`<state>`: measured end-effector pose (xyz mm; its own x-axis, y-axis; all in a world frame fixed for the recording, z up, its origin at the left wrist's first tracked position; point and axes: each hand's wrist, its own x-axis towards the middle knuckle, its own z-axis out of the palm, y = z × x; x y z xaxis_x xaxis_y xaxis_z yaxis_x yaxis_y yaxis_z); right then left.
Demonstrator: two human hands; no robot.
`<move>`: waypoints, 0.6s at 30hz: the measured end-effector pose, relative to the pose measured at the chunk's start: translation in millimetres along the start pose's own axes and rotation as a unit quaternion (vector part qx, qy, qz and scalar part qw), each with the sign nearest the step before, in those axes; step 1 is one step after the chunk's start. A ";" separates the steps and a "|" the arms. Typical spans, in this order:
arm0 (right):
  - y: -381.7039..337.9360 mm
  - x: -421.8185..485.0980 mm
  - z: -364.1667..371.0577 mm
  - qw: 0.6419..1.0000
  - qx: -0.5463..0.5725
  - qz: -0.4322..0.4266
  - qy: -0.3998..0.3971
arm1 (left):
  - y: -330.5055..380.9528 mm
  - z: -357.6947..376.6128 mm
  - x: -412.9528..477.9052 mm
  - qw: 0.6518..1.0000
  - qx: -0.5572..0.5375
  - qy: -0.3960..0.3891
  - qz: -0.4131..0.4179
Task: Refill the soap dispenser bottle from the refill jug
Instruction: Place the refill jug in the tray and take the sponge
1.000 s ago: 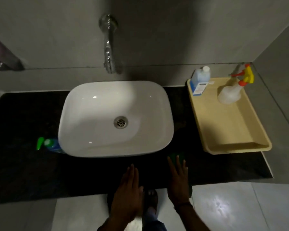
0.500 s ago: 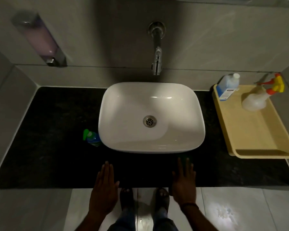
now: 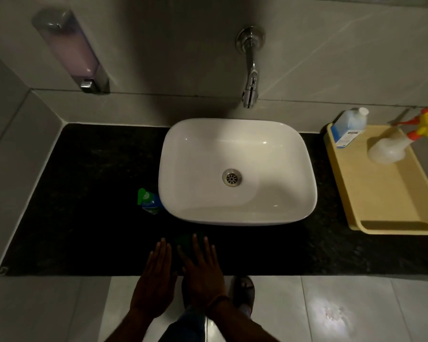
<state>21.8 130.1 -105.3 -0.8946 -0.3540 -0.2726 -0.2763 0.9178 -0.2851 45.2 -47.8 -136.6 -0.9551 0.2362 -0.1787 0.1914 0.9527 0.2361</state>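
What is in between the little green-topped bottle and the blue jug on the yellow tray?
In the head view, the white sink basin sits between the green-topped bottle and the blue jug, along with some bare black counter.

Pretty roomy here. The black tabletop is bare on the whole left side, apart from the green-capped bottle tucked right against the white sink. Sink hogs the middle, with the tap hanging over its back edge. On the right, the yellow tray has only 2 things crowding its far end: the blue jug and the spray bottle. Its near half is open. The front strip of tabletop is clear too.
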 end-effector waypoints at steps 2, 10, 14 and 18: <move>24.6 -8.0 -3.5 0.999 -0.023 -0.024 -0.020 | 2.6 -1.4 1.3 1.000 -0.011 0.002 -0.017; 200.4 -79.0 -37.9 0.956 0.045 0.283 0.062 | 7.6 1.5 2.9 0.999 -0.011 0.018 -0.026; 250.3 -91.3 -51.2 0.895 0.110 0.413 0.129 | 8.5 1.6 2.1 0.999 -0.017 0.030 -0.014; 214.9 -66.6 -43.0 0.856 0.149 0.465 0.169 | 8.0 4.0 3.0 0.999 -0.009 0.021 -0.024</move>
<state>6.9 358.6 -109.0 -0.7428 0.6244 -0.2416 0.6682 0.6692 -0.3252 44.7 -38.8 -139.0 -0.9719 0.1812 -0.1505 0.1408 0.9591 0.2457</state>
